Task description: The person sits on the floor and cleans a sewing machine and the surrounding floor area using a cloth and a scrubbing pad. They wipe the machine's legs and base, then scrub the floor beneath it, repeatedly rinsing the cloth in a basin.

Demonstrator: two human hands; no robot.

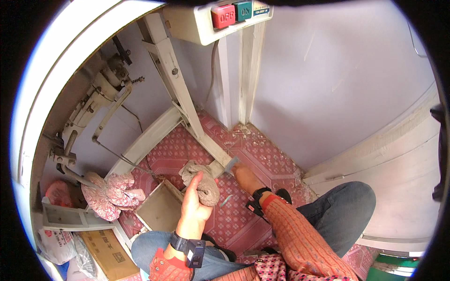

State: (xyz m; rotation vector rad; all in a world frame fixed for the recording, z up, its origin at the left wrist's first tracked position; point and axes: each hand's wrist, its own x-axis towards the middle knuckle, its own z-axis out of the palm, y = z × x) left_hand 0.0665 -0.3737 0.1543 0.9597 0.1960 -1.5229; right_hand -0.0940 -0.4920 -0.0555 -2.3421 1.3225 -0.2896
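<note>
My left hand (195,200) holds a bunched grey-brown cloth (205,186) above the floor. Its thumb lies along the near side of the folds. My right hand (246,177) is curled at the end of the white metal foot (214,151) of a sewing-machine stand. Its fingers close on a small grey-blue piece (231,163) against that end; whether this piece is loose or part of the stand cannot be told. From the foot a white metal leg (179,77) rises towards the tabletop. Most of the right fingers are hidden.
A switch box (191,26) with red and green buttons hangs overhead. A motor (93,95) sits under the tabletop. Patterned cloth (109,193) wraps a rod at left. A shallow tray (161,205), a cardboard box (107,251) and a light strip (226,200) lie low down.
</note>
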